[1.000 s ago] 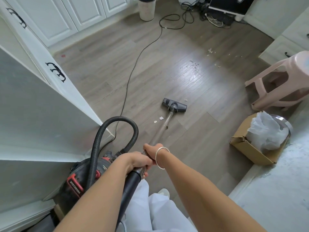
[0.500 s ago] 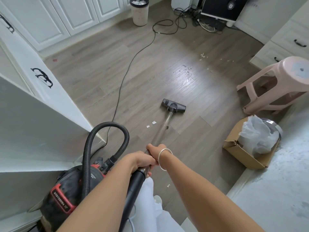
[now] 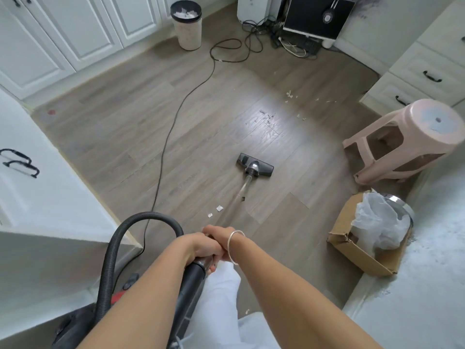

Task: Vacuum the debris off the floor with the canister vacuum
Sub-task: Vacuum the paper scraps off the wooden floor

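My left hand (image 3: 201, 246) grips the upper end of the vacuum wand (image 3: 239, 195), and my right hand (image 3: 217, 234), with a bracelet at the wrist, grips the wand just ahead of it. The dark floor head (image 3: 254, 165) lies flat on the wood floor in mid-room. Two small white scraps (image 3: 216, 210) lie left of the wand. More debris (image 3: 266, 118) is scattered beyond the head, with pale crumbs (image 3: 290, 94) farther back. The ribbed black hose (image 3: 113, 250) loops down to the canister vacuum (image 3: 75, 326) at lower left, mostly hidden by my arm.
The power cord (image 3: 166, 144) runs across the floor to a tangle of cables at the back. A pink stool (image 3: 402, 144) and a cardboard box (image 3: 352, 248) with a plastic bag stand on the right. A waste bin (image 3: 187, 23) stands at the back. White cabinets line both sides.
The view has tilted up and moved forward, and the canister has slid lower in the frame. The floor head sits a little farther from the two white scraps. Both hands keep their hold.
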A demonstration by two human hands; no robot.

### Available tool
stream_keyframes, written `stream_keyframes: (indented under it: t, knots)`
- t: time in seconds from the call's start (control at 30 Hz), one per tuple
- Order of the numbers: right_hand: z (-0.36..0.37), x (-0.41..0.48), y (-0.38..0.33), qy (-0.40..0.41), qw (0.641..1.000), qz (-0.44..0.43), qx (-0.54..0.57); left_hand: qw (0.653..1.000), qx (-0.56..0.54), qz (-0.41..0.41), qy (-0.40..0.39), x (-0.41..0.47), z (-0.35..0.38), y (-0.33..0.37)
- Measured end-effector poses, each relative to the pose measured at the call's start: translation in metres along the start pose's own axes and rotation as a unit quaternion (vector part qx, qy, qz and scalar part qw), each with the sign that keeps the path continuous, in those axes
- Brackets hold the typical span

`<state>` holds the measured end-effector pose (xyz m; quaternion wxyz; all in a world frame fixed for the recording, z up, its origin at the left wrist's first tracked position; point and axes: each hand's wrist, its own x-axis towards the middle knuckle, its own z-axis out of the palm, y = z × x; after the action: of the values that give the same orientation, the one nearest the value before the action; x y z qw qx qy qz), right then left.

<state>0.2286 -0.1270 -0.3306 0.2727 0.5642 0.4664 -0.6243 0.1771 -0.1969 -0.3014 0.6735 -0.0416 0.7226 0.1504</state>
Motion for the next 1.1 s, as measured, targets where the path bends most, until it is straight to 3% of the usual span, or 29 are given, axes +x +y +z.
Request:
stream_keyframes:
  t: [0.5,0.87,1.1]
  knots:
    - [-0.082,0.01,-0.141,0.042,0.999,-0.019,0.006,0.997,0.081,0.016,0.012,0.001,-0.049,0.162]
    - [-0.228,0.06,-0.253,0.079,0.995,-0.055,0.041,0.992,0.107,0.069,0.015,0.05,-0.043,0.353]
    - [-0.336,0.103,-0.317,0.089,0.995,-0.032,0.03,0.992,0.09,0.091,0.011,0.082,-0.024,0.473]
